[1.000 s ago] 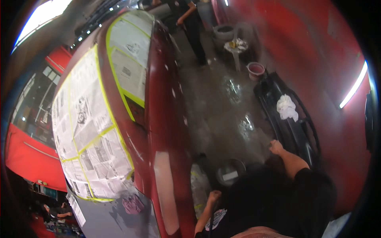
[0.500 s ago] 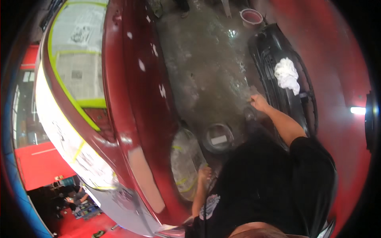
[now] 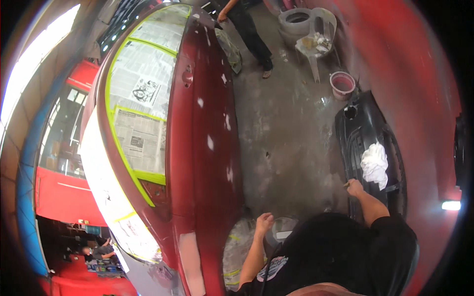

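Note:
My left hand (image 3: 264, 223) is raised beside the car's papered wheel area (image 3: 238, 249), its fingers curled together. Whatever it may hold is too small to make out. Over the edge of a black bumper (image 3: 363, 126) on the right, my right hand (image 3: 354, 188) pinches a small, flat, brownish piece (image 3: 346, 185). A crumpled white cloth (image 3: 375, 165) lies on that bumper, just beyond the right hand. To my left stands a dark red car body (image 3: 207, 148) with pale filler patches. Its windows carry newspaper (image 3: 140, 93) edged with yellow-green tape.
A round grey container (image 3: 272, 239) with a white rectangular piece is partly hidden by my body. Farther off are a pink bucket (image 3: 342, 85), a littered white chair (image 3: 314, 47) and another person (image 3: 252, 37) beside the car. Another person (image 3: 98, 251) is at the lower left.
The view has swung up and to the left, bringing the chair and more of the far person into sight. My left hand has lifted away from the papered wheel area.

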Demonstrator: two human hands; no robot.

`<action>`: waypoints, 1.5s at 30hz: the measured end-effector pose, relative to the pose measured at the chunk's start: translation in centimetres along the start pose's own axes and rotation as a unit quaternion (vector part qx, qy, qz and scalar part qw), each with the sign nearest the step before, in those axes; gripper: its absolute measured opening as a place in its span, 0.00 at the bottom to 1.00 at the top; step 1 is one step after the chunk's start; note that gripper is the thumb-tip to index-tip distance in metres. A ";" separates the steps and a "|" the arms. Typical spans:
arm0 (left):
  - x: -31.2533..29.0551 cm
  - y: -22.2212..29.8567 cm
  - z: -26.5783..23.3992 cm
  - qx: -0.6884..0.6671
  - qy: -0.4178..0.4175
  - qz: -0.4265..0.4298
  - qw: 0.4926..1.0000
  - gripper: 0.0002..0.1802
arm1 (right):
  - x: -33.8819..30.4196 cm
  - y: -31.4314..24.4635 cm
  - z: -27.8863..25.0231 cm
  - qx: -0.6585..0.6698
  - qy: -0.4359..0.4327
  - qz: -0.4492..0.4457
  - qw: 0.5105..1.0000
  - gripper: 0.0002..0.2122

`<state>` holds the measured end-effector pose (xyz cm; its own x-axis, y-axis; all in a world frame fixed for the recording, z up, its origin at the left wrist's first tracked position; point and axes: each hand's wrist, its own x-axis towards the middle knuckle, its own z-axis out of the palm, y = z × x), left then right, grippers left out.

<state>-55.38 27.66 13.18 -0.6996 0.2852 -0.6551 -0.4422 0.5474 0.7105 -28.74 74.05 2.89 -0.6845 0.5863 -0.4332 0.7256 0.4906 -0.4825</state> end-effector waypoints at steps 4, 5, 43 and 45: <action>3.5 -6.9 -0.9 -0.016 -0.006 -0.092 0.996 0.14 | 4.9 -0.7 0.2 0.009 -0.018 -0.058 0.998 0.13; 3.1 -8.8 -0.5 0.005 -0.030 -0.077 0.997 0.12 | 5.3 -2.2 -1.3 0.043 -0.047 -0.065 0.996 0.13; 64.5 37.5 -1.7 0.292 -0.129 0.131 0.938 0.14 | 69.4 -17.0 -22.3 -0.012 0.177 -0.031 0.984 0.16; 65.1 41.5 -1.7 0.080 -0.052 -0.045 0.994 0.13 | 78.0 -23.7 -29.7 0.069 -0.043 0.091 0.993 0.19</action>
<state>-120.29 67.63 0.47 -0.5961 0.3046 -0.7429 -0.3991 0.6904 0.6033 -97.23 127.33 3.10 -0.5508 0.5969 -0.5834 0.8253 0.2853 -0.4873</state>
